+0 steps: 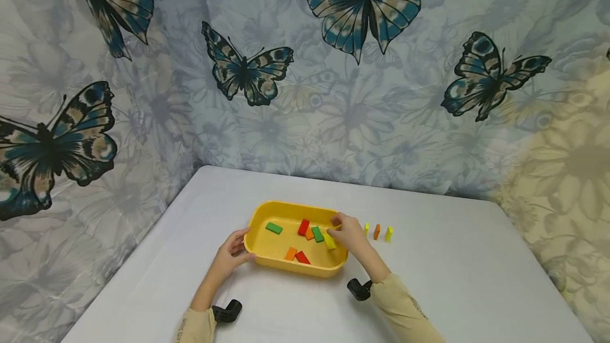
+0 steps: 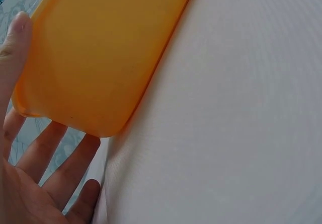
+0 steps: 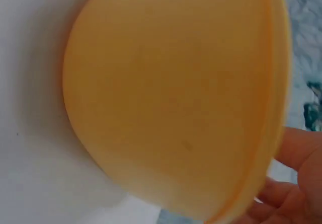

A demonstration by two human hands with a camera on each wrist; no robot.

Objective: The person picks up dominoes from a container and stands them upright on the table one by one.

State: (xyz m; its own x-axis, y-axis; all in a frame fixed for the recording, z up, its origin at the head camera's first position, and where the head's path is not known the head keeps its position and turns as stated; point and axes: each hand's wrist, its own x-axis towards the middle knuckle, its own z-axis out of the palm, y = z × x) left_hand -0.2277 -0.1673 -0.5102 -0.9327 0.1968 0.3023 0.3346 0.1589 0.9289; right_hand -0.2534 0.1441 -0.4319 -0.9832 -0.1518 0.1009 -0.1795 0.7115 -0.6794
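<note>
In the head view a yellow tray (image 1: 267,262) stands at the table's middle, with green, red, orange and yellow blocks scattered on its floor. My left hand (image 1: 232,250) holds its left end at the near corner; in the left wrist view the fingertips (image 2: 92,142) touch the end wall and the thumb lies against the rim. Over the right end reaches my right hand (image 1: 349,233), thumb and forefinger apart, just above a yellow block (image 1: 330,242). No block shows between these fingers. The tray's wall (image 3: 176,93) hides part of the right hand in the right wrist view.
Right of the tray, a small yellow block (image 1: 366,229), an orange block (image 1: 377,232) and another yellow block (image 1: 388,234) stand in a row. A white cloth covers the table (image 1: 457,279). Butterfly-patterned fabric (image 1: 333,120) hangs behind and at the sides.
</note>
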